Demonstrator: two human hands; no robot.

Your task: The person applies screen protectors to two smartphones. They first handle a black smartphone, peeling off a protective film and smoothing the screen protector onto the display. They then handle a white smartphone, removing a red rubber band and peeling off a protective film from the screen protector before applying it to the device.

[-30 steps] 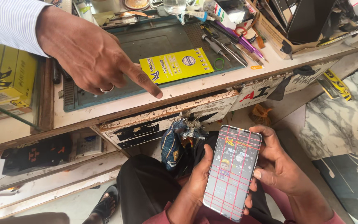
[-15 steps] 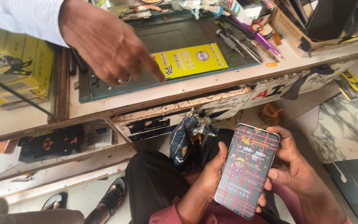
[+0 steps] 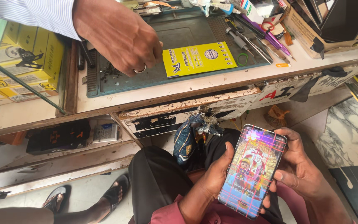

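The tabletop [image 3: 237, 81] runs across the upper part of the view, its near edge chipped and worn. A dark green mat [image 3: 179, 33] lies on it, reaching close to that near edge. At the left end stands a glass case [image 3: 17, 87] with yellow boxes [image 3: 30, 49] inside. A cardboard box [image 3: 324, 37] sits at the far right corner.

Another person's hand [image 3: 119, 37], in a striped sleeve [image 3: 34, 14] and wearing a ring, reaches down from the far left side, fingers bent onto the mat's left part. Just right of it a yellow packet [image 3: 197, 59] lies flat on the mat near its front edge. Screwdrivers and tweezers [image 3: 249, 39] lie along the mat's right edge.

Below the near edge, over the lap, both of the wearer's hands hold a phone [image 3: 251, 170] with a lit, line-streaked screen. The left hand [image 3: 212, 176] wraps its left side, thumb on the screen's edge. The right hand [image 3: 301, 170] closes on its right side, fingers curled behind, thumb at the rim.

A crumpled blue bag [image 3: 187, 139] hangs from the drawer front.
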